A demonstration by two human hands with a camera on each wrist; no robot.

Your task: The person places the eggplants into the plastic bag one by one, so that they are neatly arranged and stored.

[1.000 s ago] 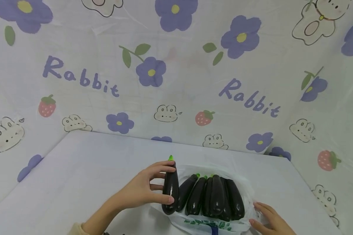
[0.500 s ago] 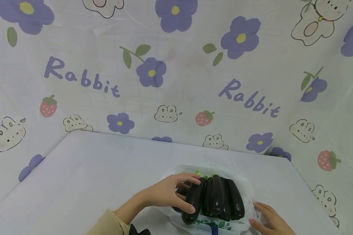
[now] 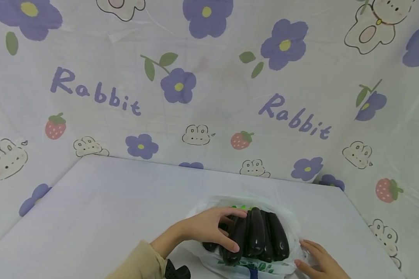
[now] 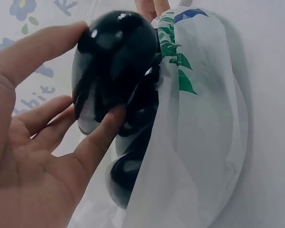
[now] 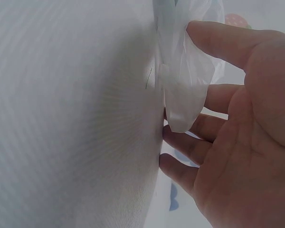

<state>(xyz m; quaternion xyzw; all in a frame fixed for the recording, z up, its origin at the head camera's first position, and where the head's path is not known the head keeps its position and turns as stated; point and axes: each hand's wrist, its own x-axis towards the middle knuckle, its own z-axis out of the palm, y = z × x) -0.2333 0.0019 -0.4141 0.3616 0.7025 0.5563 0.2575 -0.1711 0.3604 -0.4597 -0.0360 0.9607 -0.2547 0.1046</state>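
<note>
My left hand grips a glossy dark eggplant between thumb and fingers, over the left part of a white plastic bag. In the left wrist view the rounded end of that eggplant faces the camera, thumb on one side and fingers on the other. Several more eggplants lie side by side in the bag, their green stems partly hidden. My right hand is at the bag's right edge, fingers relaxed. The right wrist view has its thumb against the thin plastic and its fingertips at the table.
A white table carries the bag. Behind and beside it hangs a pale cloth printed with flowers, rabbits and strawberries. A black object sits beneath the left sleeve.
My left hand has carried the eggplant rightward from the bag's left side to over the other eggplants, then slightly farther right. My right hand has stayed in place.
</note>
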